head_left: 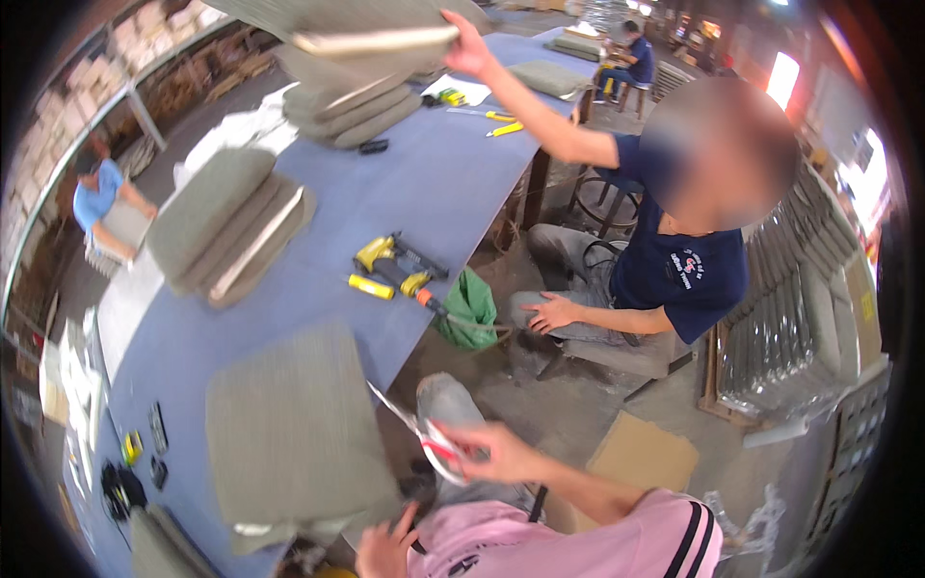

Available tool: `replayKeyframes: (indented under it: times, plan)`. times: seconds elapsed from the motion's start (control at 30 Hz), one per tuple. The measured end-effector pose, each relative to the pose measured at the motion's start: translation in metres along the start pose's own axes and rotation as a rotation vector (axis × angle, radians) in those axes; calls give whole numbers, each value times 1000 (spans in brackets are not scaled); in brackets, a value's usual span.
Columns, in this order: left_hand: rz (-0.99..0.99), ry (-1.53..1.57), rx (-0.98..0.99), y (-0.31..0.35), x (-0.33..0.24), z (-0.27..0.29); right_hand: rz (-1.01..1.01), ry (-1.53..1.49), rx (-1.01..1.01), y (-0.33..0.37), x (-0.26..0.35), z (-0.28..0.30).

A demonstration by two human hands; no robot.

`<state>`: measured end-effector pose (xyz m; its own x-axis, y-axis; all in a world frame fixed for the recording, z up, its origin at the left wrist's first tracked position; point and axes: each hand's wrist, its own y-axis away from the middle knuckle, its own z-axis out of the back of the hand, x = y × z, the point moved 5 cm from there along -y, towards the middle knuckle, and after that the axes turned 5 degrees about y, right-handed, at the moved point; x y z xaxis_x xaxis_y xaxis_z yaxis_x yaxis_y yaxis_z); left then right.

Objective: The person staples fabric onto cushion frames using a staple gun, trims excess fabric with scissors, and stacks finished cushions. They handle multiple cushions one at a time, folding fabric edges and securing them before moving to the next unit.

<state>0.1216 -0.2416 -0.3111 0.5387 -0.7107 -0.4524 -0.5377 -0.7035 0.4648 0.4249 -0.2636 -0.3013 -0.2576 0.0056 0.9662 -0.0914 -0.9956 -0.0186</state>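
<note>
The right grip [493, 453] was closed around scissors [438, 447]; beside the cushion [297, 429], the left grip [385, 549] had fingers parted, its hold indeterminable.

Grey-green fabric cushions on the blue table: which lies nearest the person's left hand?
The broad, squarish grey-green cushion in front, its lower right corner beside the left hand; the others lie farther off.

Head view: wide fisheye at wearer's head height, facing down and outward. Closest: wearer's pink shirt [462, 539], just below right hand [487, 453]; left hand [387, 547] similarly near, cut by lower edge. Blue table [371, 207] runs left of and beyond both hands. Middle range: co-worker [689, 279], beyond right hand. Straight edges bend toward dark rim.
</note>
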Motion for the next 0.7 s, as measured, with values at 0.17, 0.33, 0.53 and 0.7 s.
replayKeyframes:
  times: [0.17,0.33,0.53,0.7]
  plan:
    - [-675,-1788,485,-35,-55,-57,351,268,-263,-76,108,41]
    - [-1166,-1789,-301,-19,-163,-1,124,-54,-202,-48,75,25]
    - [-625,-1241,-970,19,-206,186,-102,-204,316,-12,15,-95]
    - [-615,-890,-689,23,-167,177,80,354,552,-35,57,-153]
